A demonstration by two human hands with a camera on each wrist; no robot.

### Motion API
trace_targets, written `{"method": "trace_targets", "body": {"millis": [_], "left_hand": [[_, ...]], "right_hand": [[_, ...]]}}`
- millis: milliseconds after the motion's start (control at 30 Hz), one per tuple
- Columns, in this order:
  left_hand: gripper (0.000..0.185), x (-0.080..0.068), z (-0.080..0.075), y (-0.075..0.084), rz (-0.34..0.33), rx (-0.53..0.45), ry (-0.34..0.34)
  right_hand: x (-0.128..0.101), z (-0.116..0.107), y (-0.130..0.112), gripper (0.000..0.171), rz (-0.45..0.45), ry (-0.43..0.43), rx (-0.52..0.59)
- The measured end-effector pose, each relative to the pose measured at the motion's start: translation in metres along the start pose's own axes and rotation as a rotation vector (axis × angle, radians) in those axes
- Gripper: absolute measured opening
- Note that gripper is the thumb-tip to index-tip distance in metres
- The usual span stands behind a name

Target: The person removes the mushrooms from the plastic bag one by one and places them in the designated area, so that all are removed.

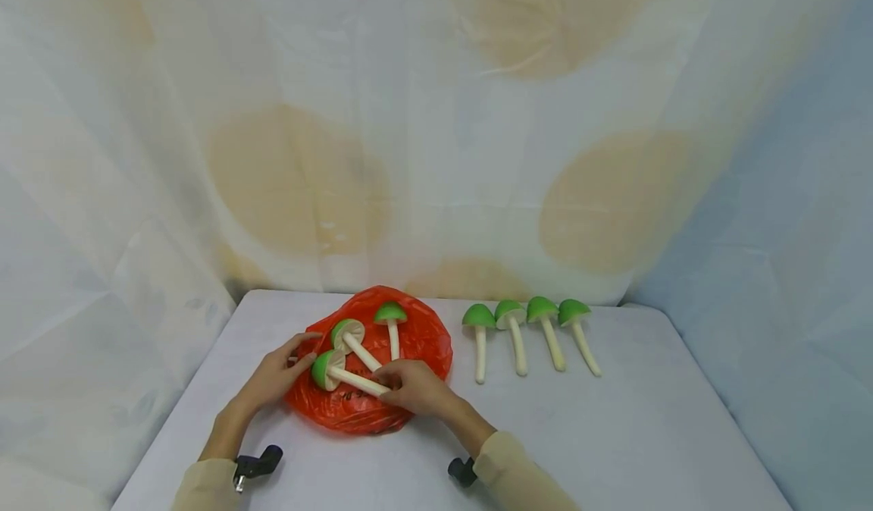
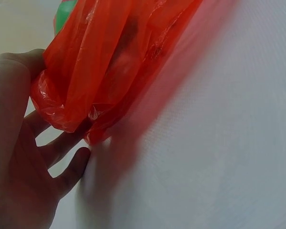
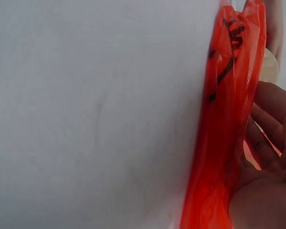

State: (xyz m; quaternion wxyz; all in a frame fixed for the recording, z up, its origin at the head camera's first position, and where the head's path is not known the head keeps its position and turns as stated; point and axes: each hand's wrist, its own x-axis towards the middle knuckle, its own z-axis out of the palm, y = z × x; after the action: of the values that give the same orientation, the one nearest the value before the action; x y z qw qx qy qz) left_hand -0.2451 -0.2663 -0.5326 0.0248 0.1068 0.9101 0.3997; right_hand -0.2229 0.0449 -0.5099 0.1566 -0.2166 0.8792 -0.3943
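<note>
A red plastic bag lies opened out on the table with three green-capped toy mushrooms in it. My left hand grips the bag's left rim; in the left wrist view the thumb and fingers lie about the bunched red plastic. At the bag's right side my right hand pinches the stem end of the nearest mushroom. Behind that one lie a second mushroom and a third mushroom. In the right wrist view the bag's side covers most of the held mushroom.
Several more green-capped mushrooms lie in a row right of the bag, from the leftmost mushroom to the rightmost mushroom. The white table ends at a spotted curtain behind, with cloth walls at both sides.
</note>
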Motion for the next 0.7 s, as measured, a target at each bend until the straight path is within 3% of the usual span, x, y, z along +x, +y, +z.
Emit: {"method": "trace_targets", "body": {"millis": [367,700], "left_hand": [[0.043,-0.0030,-0.0022,0.0057,-0.011,0.006,0.007],[0.041,-0.0030,-0.0034,0.0054,-0.003,-0.009,-0.002]], "right_hand": [[0.0001,0.0061,-0.0050,0.020,-0.049,0.022,-0.068],[-0.0001,0.0033,-0.0013,0.020,-0.030,0.021,0.020]]}}
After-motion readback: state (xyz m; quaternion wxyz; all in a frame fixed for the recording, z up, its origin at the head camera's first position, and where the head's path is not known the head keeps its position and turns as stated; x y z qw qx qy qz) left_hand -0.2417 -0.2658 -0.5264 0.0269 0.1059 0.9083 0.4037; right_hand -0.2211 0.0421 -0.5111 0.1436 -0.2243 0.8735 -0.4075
